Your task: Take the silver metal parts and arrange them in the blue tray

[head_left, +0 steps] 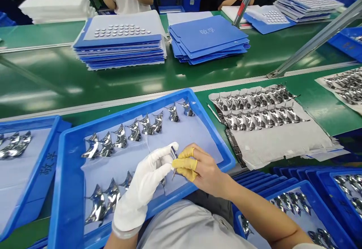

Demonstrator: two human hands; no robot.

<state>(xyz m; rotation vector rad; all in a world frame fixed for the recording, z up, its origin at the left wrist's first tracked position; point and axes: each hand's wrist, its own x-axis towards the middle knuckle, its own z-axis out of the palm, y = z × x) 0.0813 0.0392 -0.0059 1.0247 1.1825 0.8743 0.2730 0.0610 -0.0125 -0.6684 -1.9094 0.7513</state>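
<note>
My left hand (pixel 145 177), in a white glove, grips a small shiny metal piece (pixel 174 152) between thumb and fingers. My right hand (pixel 198 166) has yellow finger cots and pinches the same piece from the right side; its fingers partly hide it. Both hands are above the front part of a blue tray (pixel 210 130) lined with pale sheet. In that tray, a back row of curved, pointed mirror-bright metal pieces (pixel 120 136) lies on the liner. A few more metal pieces (pixel 97 203) lie near the front, partly covered by my left hand.
Right of the tray, two rows of metal pieces (pixel 254 119) lie on white paper. Another blue tray (pixel 26 188) stands at left, and stacked trays (pixel 308 192) at lower right. Across the bench are stacks of blue sheets (pixel 209 34), a slanted metal bar (pixel 313 41) and two people.
</note>
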